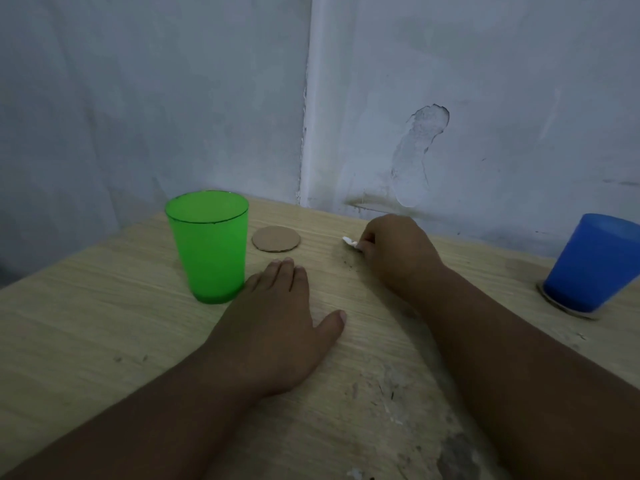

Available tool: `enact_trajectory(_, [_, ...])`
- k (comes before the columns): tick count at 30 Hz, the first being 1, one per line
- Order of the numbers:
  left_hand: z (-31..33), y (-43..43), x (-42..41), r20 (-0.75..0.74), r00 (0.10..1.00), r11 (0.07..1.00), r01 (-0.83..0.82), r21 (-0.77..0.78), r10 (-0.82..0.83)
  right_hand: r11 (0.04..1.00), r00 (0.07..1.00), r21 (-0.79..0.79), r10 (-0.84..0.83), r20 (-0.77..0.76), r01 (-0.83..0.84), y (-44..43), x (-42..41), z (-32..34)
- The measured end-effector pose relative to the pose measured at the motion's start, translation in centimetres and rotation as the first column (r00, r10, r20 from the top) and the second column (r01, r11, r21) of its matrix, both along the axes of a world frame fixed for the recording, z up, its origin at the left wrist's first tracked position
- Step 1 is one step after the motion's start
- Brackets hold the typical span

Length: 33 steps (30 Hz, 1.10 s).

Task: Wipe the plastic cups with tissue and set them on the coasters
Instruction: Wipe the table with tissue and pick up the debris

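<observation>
A green plastic cup (209, 245) stands upright on the bare wooden table (86, 334), left of centre. Just right of it lies a round cardboard coaster (276, 239) with nothing on it. My left hand (277, 320) rests flat on the table beside the green cup, fingers apart, holding nothing. My right hand (394, 254) is curled on the table farther right, pinching a small piece of white tissue (349, 242). At the right edge a blue plastic cup (594, 265) stands on a second coaster (568, 308).
The table sits in a corner, with pale blue walls (485, 98) right behind it. The table's left edge runs diagonally past the green cup. Scuffs and peeled patches mark the near tabletop (391, 386).
</observation>
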<state>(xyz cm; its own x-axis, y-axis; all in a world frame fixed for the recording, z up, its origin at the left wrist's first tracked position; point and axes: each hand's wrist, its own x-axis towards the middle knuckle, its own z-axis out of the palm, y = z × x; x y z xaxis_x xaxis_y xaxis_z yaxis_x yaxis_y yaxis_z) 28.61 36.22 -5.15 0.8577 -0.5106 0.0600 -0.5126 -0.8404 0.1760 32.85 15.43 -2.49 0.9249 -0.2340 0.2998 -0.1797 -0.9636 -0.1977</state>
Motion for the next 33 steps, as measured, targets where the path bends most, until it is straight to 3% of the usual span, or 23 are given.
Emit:
enact_trajectory(2, [0.0, 0.1, 0.0, 0.002, 1.0, 1.0, 0.001, -0.001, -0.001, 0.997, 0.996, 0.071, -0.033, 0.081, 0.027, -0.3, -0.2, 0.2])
enact_trajectory(4, [0.0, 0.1, -0.1, 0.0, 1.0, 1.0, 0.003, -0.001, -0.003, 0.998, 0.992, 0.043, -0.046, 0.114, 0.041, -0.5, 0.0, 0.0])
enact_trajectory(9, [-0.1, 0.0, 0.0, 0.012, 1.0, 1.0, 0.0, 0.003, 0.0, 1.0, 0.997, -0.03, -0.012, -0.071, 0.01, 0.2, 1.1, -0.7])
enact_trajectory(14, [0.0, 0.0, 0.1, 0.012, 1.0, 1.0, 0.004, 0.011, -0.005, 0.985, 0.98, -0.075, 0.143, -0.141, -0.155, 1.0, 0.2, 0.1])
enact_trajectory(21, [0.1, 0.0, -0.1, 0.0, 1.0, 1.0, 0.005, 0.014, -0.005, 0.923, 0.914, 0.058, 0.384, -0.13, -0.38, 0.5, -2.8, 1.7])
enact_trajectory(27, [-0.1, 0.0, 0.0, 0.01, 1.0, 1.0, 0.007, 0.006, -0.007, 0.965, 0.973, 0.124, 0.226, 0.055, -0.231, -0.5, -2.0, 1.0])
enact_trajectory(33, [0.1, -0.1, 0.0, 0.014, 1.0, 1.0, 0.009, 0.013, -0.009, 0.985, 0.983, 0.003, 0.173, -0.067, -0.173, 1.1, -0.3, 0.1])
